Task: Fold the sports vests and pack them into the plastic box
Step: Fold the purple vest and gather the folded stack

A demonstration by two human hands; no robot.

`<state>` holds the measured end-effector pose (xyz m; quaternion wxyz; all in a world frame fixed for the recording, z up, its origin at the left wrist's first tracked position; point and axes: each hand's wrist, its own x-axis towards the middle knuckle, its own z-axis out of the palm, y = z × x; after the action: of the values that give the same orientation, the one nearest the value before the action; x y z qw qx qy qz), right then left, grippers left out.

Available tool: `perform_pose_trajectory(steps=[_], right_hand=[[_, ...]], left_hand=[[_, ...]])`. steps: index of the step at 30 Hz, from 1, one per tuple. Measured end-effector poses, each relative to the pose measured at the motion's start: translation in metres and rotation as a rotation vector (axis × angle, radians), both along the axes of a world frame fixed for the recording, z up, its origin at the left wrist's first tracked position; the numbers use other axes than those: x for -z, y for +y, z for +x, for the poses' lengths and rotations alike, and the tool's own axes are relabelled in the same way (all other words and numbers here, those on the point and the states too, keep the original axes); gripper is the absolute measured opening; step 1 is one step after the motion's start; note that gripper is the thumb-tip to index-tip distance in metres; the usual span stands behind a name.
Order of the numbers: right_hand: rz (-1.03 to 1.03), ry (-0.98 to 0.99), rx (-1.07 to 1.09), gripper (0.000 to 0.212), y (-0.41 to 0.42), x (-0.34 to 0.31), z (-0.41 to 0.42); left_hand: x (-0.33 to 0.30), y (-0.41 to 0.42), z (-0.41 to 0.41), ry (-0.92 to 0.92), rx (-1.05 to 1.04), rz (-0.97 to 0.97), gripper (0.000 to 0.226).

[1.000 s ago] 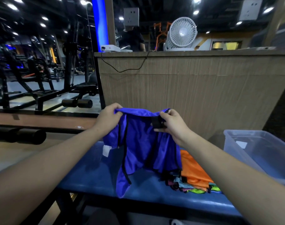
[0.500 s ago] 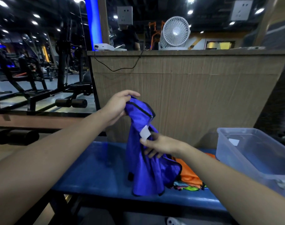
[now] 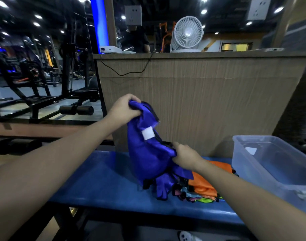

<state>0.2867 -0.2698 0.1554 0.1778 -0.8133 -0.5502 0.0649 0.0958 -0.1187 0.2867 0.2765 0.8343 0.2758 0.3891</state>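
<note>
Blue mesh sports vest with black trim (image 3: pixel 148 153) held above blue padded bench (image 3: pixel 100 185): top edge clenched in left hand (image 3: pixel 124 108), lower edge pinched by right hand (image 3: pixel 185 156). Step judged: straightening before fold. Next: edges aligned, vest laid flat. Clear plastic box (image 3: pixel 263 164) right of grip.

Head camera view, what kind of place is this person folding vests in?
Most likely a gym. Weight machines stand on the floor at left, the blue vest is being handled over a padded blue bench, and a wood-panelled counter carrying a white desk fan looks like a reception desk.
</note>
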Motion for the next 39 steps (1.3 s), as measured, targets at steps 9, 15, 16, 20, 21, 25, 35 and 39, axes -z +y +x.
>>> perform_pose_trajectory(steps=[9, 15, 16, 20, 21, 25, 35, 39], right_hand=[[0.204, 0.005, 0.213, 0.012, -0.012, -0.065, 0.019], [0.217, 0.074, 0.194, 0.012, -0.013, -0.093, 0.010], [0.209, 0.095, 0.179, 0.008, -0.014, -0.098, 0.008], [0.224, 0.345, 0.109, 0.012, -0.021, -0.118, -0.002], [0.244, 0.413, 0.107, 0.015, -0.023, -0.125, -0.004], [0.304, 0.579, 0.117, 0.016, -0.032, -0.155, -0.002], [0.332, 0.881, 0.094, 0.012, -0.063, -0.231, -0.020], [0.467, 0.865, 0.074, 0.006, -0.074, -0.263, -0.040]], left_hand=[[-0.010, 0.013, -0.019, 0.138, -0.374, 0.407, 0.026], [-0.010, -0.005, -0.006, -0.051, -0.008, -0.137, 0.019], [-0.009, -0.008, -0.004, -0.052, 0.014, -0.191, 0.015], [-0.014, -0.016, 0.001, -0.050, 0.135, -0.381, 0.024], [-0.017, -0.018, 0.000, -0.046, 0.161, -0.392, 0.033], [-0.033, -0.018, -0.008, 0.025, 0.199, -0.298, 0.054], [-0.099, -0.039, -0.023, 0.011, 0.078, -0.244, 0.016], [-0.135, -0.058, -0.032, -0.116, 0.068, -0.183, 0.017]])
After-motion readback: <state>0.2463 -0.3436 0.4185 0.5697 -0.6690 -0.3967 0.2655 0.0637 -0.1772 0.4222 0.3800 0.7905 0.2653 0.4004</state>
